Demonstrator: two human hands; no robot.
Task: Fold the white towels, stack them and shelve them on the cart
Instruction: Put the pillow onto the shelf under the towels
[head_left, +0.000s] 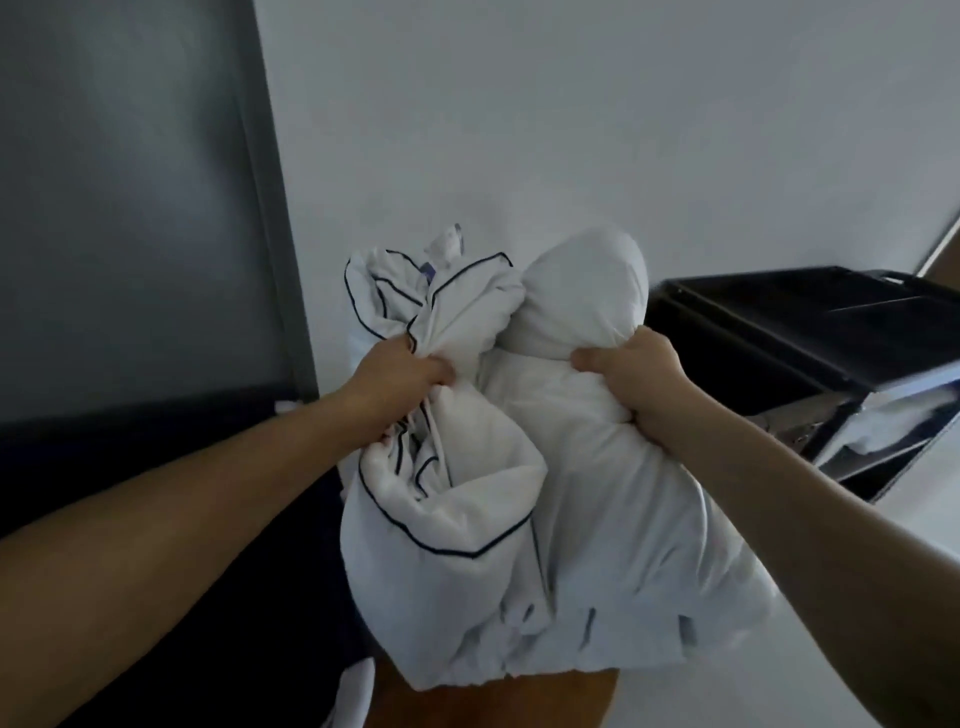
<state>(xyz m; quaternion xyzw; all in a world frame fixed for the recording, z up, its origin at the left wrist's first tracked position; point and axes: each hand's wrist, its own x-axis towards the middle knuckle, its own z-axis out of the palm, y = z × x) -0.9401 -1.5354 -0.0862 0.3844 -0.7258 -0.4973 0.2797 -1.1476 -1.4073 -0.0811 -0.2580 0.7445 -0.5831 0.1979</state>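
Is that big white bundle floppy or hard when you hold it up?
Probably floppy: the bundle sags and bunches where the left hand and right hand squeeze it. Likely light for its size, since it puffs out.

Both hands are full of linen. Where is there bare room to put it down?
The black cart's flat top, beside the right hand, looks bare. Its lower shelf holds white cloth. The brown wooden surface under the white, dark-piped linen bundle is mostly hidden.

Housekeeping area: black linen cart (810, 332).
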